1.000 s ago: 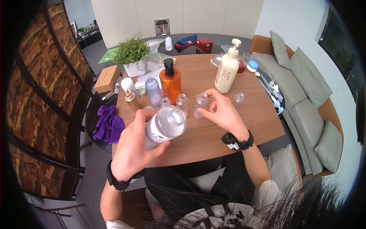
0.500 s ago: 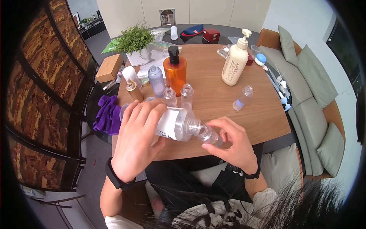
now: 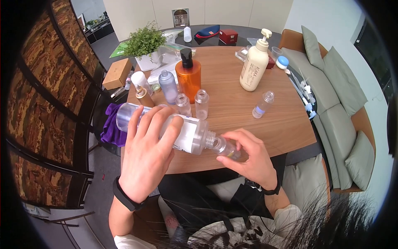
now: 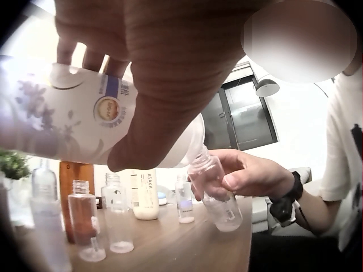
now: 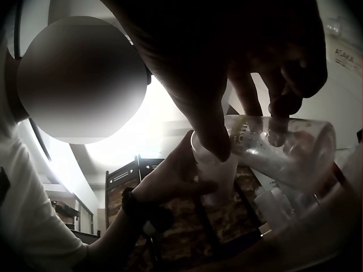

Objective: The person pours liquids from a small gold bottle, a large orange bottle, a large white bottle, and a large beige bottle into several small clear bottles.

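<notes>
The left hand (image 3: 149, 153) grips a large clear bottle with a white label (image 3: 187, 135), tipped nearly level with its neck to the right. Between thumb and fingers the right hand (image 3: 253, 159) pinches a small clear bottle (image 3: 226, 147), whose mouth meets the neck of the large one. That small bottle (image 4: 215, 195) is tilted in the left wrist view, some liquid at its bottom. Behind the hands stand two small clear bottles (image 3: 202, 104) (image 3: 183, 105); another with a bluish label (image 3: 263, 105) stands to the right.
An amber pump bottle (image 3: 188, 81), a lilac bottle (image 3: 168, 87) and a brown-gold bottle (image 3: 143, 97) stand behind. A cream pump bottle (image 3: 254, 64) is at the right back. Further left are a potted plant (image 3: 145, 41), a cardboard box (image 3: 117, 74) and a purple cloth (image 3: 112, 128).
Since a second ago, the right hand has taken hold of the small bottle and brought it nearer the body. The large bottle has tipped over to meet it; lately its base has risen slightly.
</notes>
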`<control>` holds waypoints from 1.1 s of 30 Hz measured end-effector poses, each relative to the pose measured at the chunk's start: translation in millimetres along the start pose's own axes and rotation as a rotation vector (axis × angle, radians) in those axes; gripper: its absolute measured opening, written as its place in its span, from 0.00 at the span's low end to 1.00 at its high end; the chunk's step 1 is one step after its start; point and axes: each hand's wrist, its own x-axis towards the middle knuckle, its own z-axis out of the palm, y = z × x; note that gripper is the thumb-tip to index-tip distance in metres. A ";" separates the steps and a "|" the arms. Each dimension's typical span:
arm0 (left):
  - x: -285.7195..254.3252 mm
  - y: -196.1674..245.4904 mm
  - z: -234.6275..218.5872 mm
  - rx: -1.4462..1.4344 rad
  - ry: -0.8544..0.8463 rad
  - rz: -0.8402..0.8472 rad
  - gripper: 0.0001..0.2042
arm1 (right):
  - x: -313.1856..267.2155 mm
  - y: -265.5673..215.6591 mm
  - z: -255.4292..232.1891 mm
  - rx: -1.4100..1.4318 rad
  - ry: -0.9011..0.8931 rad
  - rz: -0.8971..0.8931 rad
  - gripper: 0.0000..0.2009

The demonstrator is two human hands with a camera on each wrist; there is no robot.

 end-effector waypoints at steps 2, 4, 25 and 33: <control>-0.3 0.4 0.2 0.031 0.004 0.009 0.37 | -0.3 -1.0 0.3 -0.006 -0.007 0.001 0.22; -1.3 0.1 0.7 0.057 0.008 0.019 0.37 | -0.8 -2.3 0.4 -0.013 -0.016 0.005 0.21; -1.6 9.6 -5.1 0.044 0.003 0.024 0.36 | -6.5 -3.3 -3.2 0.040 -0.021 0.013 0.21; 0.5 3.7 6.9 -0.178 -0.020 -0.048 0.34 | -1.1 -7.8 -9.2 0.066 -0.008 0.022 0.22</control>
